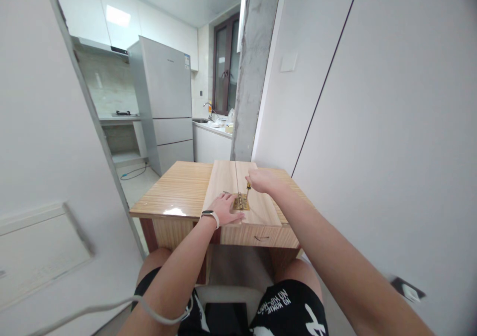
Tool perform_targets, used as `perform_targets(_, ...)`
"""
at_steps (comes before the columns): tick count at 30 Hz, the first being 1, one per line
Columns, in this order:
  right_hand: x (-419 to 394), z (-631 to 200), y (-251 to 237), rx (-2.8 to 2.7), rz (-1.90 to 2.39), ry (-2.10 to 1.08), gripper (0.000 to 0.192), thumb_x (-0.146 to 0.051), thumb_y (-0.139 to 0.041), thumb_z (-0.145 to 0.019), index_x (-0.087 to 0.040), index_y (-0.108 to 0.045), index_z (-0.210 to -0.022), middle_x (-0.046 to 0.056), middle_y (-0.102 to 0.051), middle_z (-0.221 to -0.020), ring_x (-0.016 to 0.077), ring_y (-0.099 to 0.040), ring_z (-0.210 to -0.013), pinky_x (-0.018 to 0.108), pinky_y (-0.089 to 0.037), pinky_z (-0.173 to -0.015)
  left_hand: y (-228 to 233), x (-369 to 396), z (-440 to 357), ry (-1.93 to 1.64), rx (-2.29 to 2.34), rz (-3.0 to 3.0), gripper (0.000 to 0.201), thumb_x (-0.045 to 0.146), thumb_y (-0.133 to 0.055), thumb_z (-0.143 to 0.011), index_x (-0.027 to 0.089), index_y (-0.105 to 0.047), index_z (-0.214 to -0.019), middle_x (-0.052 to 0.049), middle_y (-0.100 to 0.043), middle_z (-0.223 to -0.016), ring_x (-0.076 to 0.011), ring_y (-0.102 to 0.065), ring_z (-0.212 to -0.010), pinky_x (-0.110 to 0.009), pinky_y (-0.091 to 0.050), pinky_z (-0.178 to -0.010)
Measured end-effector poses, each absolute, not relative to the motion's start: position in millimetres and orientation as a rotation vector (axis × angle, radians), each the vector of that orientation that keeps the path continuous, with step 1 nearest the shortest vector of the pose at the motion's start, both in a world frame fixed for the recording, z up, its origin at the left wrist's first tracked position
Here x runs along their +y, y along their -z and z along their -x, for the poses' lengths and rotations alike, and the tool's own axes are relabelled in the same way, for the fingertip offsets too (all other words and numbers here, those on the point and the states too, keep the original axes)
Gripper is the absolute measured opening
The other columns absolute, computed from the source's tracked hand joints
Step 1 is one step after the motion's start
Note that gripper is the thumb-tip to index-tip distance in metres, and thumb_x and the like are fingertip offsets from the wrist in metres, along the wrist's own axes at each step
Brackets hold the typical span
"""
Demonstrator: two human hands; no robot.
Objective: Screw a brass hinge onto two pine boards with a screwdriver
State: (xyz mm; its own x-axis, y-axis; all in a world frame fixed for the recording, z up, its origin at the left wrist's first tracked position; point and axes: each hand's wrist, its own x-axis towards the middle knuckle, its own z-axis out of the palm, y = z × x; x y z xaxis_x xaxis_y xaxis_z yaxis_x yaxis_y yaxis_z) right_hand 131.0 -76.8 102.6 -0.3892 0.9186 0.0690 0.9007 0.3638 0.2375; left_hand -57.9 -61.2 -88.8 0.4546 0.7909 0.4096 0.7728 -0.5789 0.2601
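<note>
My right hand (262, 180) is wrapped round the handle of a small screwdriver (248, 189), which points down. Its tip meets the right leaf of a brass-coloured hinge (241, 205); the exact screw under it is too small to make out. That hinge lies opened flat across the seam between two pale wooden boards, a left board (222, 177) and a right board (261, 209). Pressed flat on the left board, my left hand (224, 210) has its fingers spread, touching or very close to the hinge's left edge. It wears a wristband.
Both boards rest on a wooden desk (175, 187) with a drawer (248, 235) below its front edge. A white wall (372, 142) stands close on the right. Beyond the desk are a fridge (167, 87) and a kitchen sink (201, 121). A pale cable (112, 306) crosses near my left forearm.
</note>
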Motion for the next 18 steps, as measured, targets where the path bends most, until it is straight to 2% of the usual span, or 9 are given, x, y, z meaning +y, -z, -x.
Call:
perform_targets(7,-72,-125,-98,2.453,-1.845,-0.386,0.049,-0.043,-0.033,-0.104,-0.013,-0.071,-0.111,0.022,-0.071,-0.117,0.0307,-0.066,-0.113,0.037,-0.048,-0.091,89,-61,56,-0.796,1.414,-2.650,0.090,0.083,-0.054,-0.080,0.024,-0.047,-0.147,-0.012,-0.058,-0.138,-0.0342,-0.048,-0.130,-0.049,-0.037,-0.112)
perform_targets(13,-79,-124,-100,2.513,-1.822,-0.309,0.047,-0.036,-0.032,-0.103,-0.011,-0.058,-0.133,0.022,-0.068,-0.122,0.0302,-0.066,-0.114,0.039,-0.049,-0.091,88,-61,57,-0.803,1.406,-2.655,0.092,0.084,-0.053,-0.079,0.023,-0.047,-0.147,-0.012,-0.059,-0.137,-0.0338,-0.048,-0.130,-0.048,-0.037,-0.112)
perform_targets(18,-83,-129,-105,2.538,-1.598,-0.324,0.036,-0.029,-0.041,-0.101,-0.014,-0.066,-0.122,0.022,-0.063,-0.131,0.0314,-0.062,-0.121,0.037,-0.047,-0.096,89,-61,57,-0.800,1.409,-2.650,0.093,0.085,-0.052,-0.079,0.023,-0.047,-0.147,-0.012,-0.058,-0.137,-0.0338,-0.048,-0.130,-0.048,-0.037,-0.111)
